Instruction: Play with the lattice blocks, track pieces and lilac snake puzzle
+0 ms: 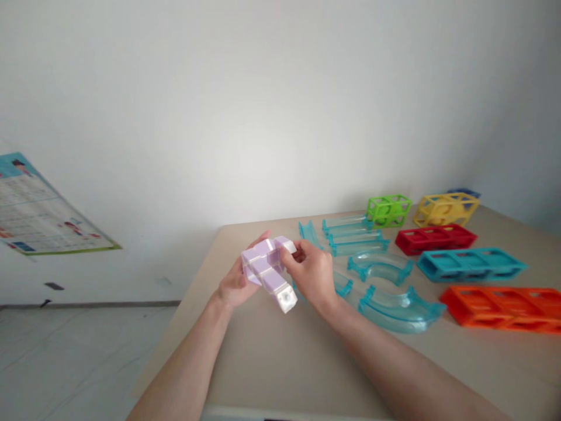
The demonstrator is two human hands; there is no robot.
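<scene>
Above the table, both hands hold a lavender and white twist puzzle (263, 264) made of jointed blocky segments, bent into an angular shape. One arm of it points down toward me and ends in a white face. My left hand (236, 283) is closed around its left side, with the fingers partly hidden behind it. On the other side, my right hand (309, 266) pinches the upper right end between thumb and fingers. Just beyond the right hand lie clear blue track pieces, one curved track (401, 309) being close to the right forearm.
Straight clear tracks (357, 241) lie on the beige table (263, 374). To the right stand open block frames: orange (504, 307), teal (471, 264), red (436, 238), yellow (446, 209), green (388, 210). A white wall backs the table; a poster (48, 210) hangs left.
</scene>
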